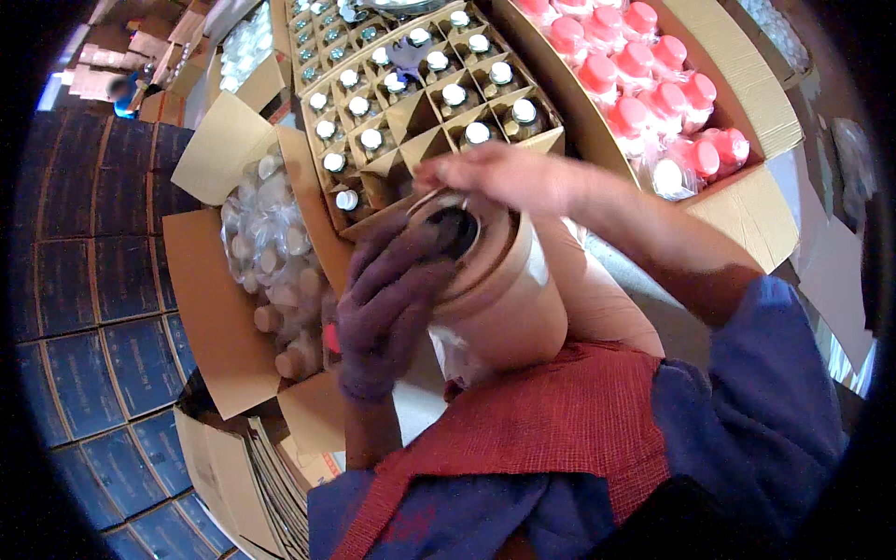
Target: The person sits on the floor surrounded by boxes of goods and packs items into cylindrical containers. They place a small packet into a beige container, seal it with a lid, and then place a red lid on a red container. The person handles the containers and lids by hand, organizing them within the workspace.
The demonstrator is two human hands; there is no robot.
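A large rounded, beige-looking vessel (500, 301) is tilted in front of my lap, its ringed end towards the upper left. My left hand (395, 294), in a purple glove, grips that end, its fingers beside a dark round area. My right hand (504, 175), bare and blurred by motion, is over the vessel's upper edge; whether it grips anything I cannot tell. Just beyond, a divided cardboard box (553, 136) holds white-capped bottles (371, 138) upright in its cells. Another purple glove (407, 57) lies on top of them.
An open carton (210, 315) of bagged bottles stands left; another (742, 77) holds bottles with pink caps (633, 115) at right. Stacked blue boxes (133, 357) line the far left. Flattened cardboard (269, 483) stands lower left. A person (124, 96) is far off, upper left.
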